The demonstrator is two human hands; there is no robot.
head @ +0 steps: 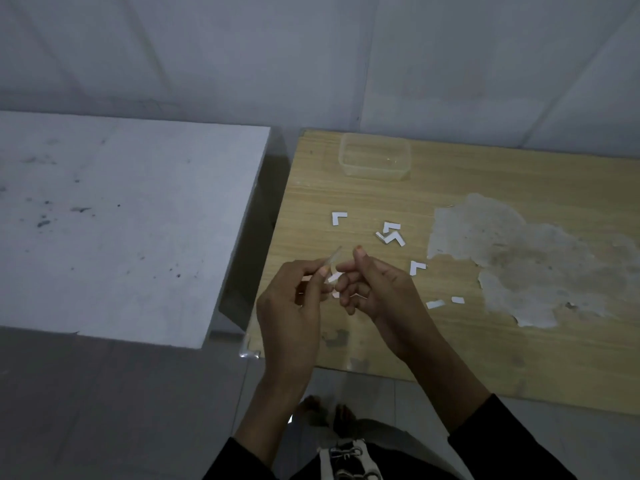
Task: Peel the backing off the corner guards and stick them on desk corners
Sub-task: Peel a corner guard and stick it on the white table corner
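Head view. A small clear plastic corner guard (335, 258) is held above the near-left part of a light wood-grain desk (485, 341). It is pinched between the thumb and fingers of the left hand (294, 306). The fingers of the right hand (375, 289) are curled and closed on a white backing strip (334, 278) at the guard's lower end, with the thumb raised. No brand, label or legible writing is seen on any item.

Beyond and to the right of the grip, white L-shaped backing pieces (338, 218) lie scattered on the desk top. Two short white strips (435, 304) lie just right of the right hand. Further beyond, a clear rectangular plastic container (375, 159) stands near the far edge. A worn grey patch (519, 265) of missing veneer is noted well to the right. Below-left of the grip, a second clear guard (249, 351) is seen on the desk's near-left corner. A white table (121, 220) stands left of the grip, parted from the desk by a narrow gap.
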